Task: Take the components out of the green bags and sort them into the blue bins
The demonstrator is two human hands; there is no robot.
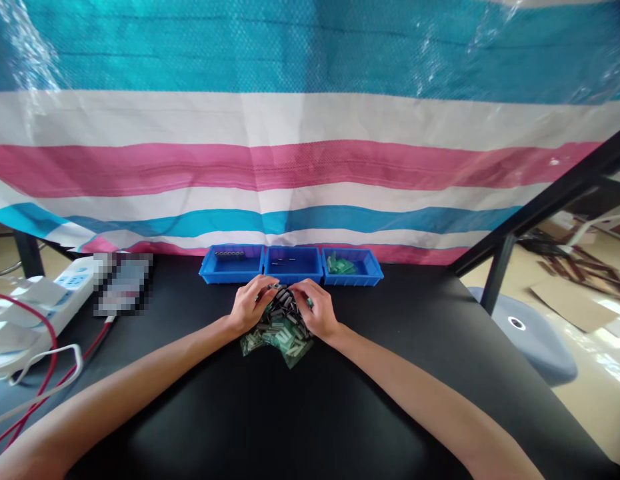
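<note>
A heap of small green and black parts [280, 330] lies on the black table [310, 413], in front of three blue bins. My left hand [251, 303] rests on the heap's left side with fingers curled, pinching a small dark part at its top. My right hand [316, 308] is on the heap's right side, fingers bent onto the parts; what it grips is too small to name. The left blue bin [232, 263] holds a row of dark parts, the middle blue bin [293, 263] a few small ones, the right blue bin [352, 265] green pieces.
A striped blue, white and pink tarp [310, 153] hangs right behind the bins. A white power strip [65, 287] with red cables [45, 347] sits at the table's left. A black frame post [495, 273] and a grey stool [530, 333] stand off the right edge.
</note>
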